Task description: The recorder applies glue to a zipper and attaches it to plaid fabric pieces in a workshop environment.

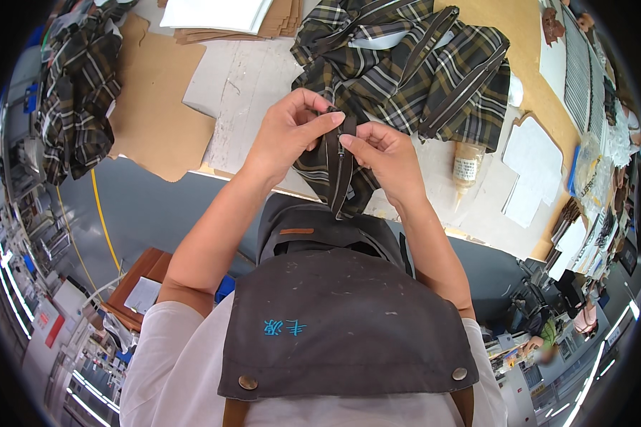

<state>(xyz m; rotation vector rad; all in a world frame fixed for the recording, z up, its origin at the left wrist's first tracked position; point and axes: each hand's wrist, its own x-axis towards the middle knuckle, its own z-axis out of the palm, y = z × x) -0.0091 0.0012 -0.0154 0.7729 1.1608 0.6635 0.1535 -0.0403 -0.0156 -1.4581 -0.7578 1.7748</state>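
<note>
we log dark zipper strip (342,174) on plaid cloth (365,192), centre of frame, at desk (231,85) edge. long axis runs roughly top to bottom of frame, lower end past edge. left hand (292,135): fingers pinching near strip's upper end. right hand (390,158): fingers pinching slightly lower, from frame right. we judge both equally near.

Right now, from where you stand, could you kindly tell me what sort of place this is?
Probably a sewing workshop: plaid cloth with zippers is heaped on the table, a zipper is held between the fingertips, and a cut-out brown sheet resembles a pattern.
</note>
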